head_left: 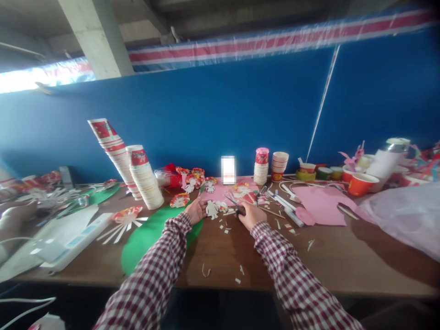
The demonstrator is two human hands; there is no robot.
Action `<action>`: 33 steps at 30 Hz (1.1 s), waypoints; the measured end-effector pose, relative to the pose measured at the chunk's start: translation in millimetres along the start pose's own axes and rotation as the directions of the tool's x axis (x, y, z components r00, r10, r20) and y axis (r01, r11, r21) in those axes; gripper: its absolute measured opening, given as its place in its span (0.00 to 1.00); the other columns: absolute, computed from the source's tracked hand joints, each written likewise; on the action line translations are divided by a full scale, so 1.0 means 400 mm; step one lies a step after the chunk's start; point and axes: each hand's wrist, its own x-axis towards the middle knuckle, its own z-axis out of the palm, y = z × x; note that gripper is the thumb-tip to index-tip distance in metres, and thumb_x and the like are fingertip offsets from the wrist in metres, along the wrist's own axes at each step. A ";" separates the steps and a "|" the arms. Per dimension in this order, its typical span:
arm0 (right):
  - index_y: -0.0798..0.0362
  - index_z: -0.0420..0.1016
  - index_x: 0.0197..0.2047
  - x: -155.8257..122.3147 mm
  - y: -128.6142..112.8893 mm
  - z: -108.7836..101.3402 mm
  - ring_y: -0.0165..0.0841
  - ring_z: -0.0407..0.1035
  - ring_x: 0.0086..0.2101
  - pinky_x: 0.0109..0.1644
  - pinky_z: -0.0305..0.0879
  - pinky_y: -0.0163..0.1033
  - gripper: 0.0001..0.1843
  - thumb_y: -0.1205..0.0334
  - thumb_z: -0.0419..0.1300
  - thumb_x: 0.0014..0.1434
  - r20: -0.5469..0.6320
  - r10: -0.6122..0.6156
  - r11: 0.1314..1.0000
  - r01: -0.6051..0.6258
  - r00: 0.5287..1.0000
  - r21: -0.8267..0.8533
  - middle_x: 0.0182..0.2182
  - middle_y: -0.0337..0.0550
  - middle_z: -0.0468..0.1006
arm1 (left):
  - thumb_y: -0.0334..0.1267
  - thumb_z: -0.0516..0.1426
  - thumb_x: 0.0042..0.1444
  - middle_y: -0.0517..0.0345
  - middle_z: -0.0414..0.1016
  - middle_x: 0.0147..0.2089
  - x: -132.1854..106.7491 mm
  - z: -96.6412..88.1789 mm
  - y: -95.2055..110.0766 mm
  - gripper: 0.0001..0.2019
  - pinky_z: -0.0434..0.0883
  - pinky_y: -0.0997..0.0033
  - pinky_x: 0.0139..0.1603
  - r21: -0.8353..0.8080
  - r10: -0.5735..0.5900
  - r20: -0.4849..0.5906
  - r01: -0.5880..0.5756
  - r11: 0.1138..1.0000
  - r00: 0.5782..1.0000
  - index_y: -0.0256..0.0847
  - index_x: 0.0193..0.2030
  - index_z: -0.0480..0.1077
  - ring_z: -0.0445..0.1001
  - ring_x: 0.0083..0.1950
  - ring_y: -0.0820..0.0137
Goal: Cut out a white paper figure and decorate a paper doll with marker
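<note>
My left hand (196, 211) lies palm up with its fingers spread, at the edge of a green paper sheet (137, 245). Right by its fingertips is a white paper cutout shaped like a small figure (212, 209); whether they touch I cannot tell. My right hand (251, 215) is closed round the dark handles of a pair of scissors (233, 200), whose blades point up and left over the paper scraps (227, 211). Behind the hands, printed paper pieces (243, 189) rest on pink paper, and another figure cutout (209, 185) stands beyond my left hand.
Tall paper cup stacks (146, 183) stand at left, shorter cup stacks (261, 169) at the back. A power strip (80, 240) and another person's hand (17, 213) are further left. Markers (288, 213), pink paper (323, 206), an orange cup (362, 184) and a plastic bag (409, 215) occupy the right.
</note>
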 end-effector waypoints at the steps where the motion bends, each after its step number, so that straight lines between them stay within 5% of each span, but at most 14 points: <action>1: 0.42 0.68 0.49 -0.001 0.000 0.001 0.35 0.71 0.39 0.35 0.60 0.35 0.21 0.51 0.61 0.50 -0.004 0.000 1.000 0.000 1.000 0.001 0.40 0.38 0.77 | 0.42 0.40 0.63 0.46 0.76 0.32 0.001 -0.002 0.000 0.22 0.71 0.65 0.40 -0.003 0.001 0.004 -0.001 1.000 1.000 0.28 0.50 0.65 0.76 0.34 0.65; 12: 0.45 0.68 0.48 -0.010 -0.016 -0.006 0.35 0.70 0.41 0.36 0.60 0.34 0.23 0.50 0.63 0.48 -0.019 0.027 1.000 -0.027 0.999 -0.014 0.39 0.40 0.77 | 0.44 0.42 0.62 0.43 0.76 0.37 0.001 -0.004 0.008 0.23 0.69 0.66 0.42 -0.017 -0.036 0.021 0.036 0.999 0.999 0.27 0.53 0.63 0.76 0.37 0.65; 26: 0.49 0.68 0.30 -0.022 -0.038 -0.011 0.29 0.67 0.25 0.25 0.45 0.32 0.09 0.53 0.61 0.52 -0.028 0.036 0.999 -0.037 0.999 -0.019 0.24 0.34 0.74 | 0.48 0.42 0.62 0.43 0.76 0.39 0.005 0.002 0.007 0.24 0.70 0.67 0.41 -0.001 -0.039 -0.025 0.039 0.999 0.999 0.28 0.53 0.62 0.76 0.39 0.65; 33: 0.50 0.66 0.31 -0.022 -0.039 -0.016 0.33 0.67 0.32 0.28 0.50 0.32 0.12 0.55 0.64 0.47 -0.073 0.021 1.000 -0.020 0.997 0.020 0.28 0.37 0.73 | 0.48 0.41 0.62 0.41 0.75 0.42 0.007 -0.003 0.005 0.25 0.70 0.65 0.43 0.002 -0.029 0.016 0.029 1.000 0.999 0.28 0.53 0.63 0.75 0.42 0.64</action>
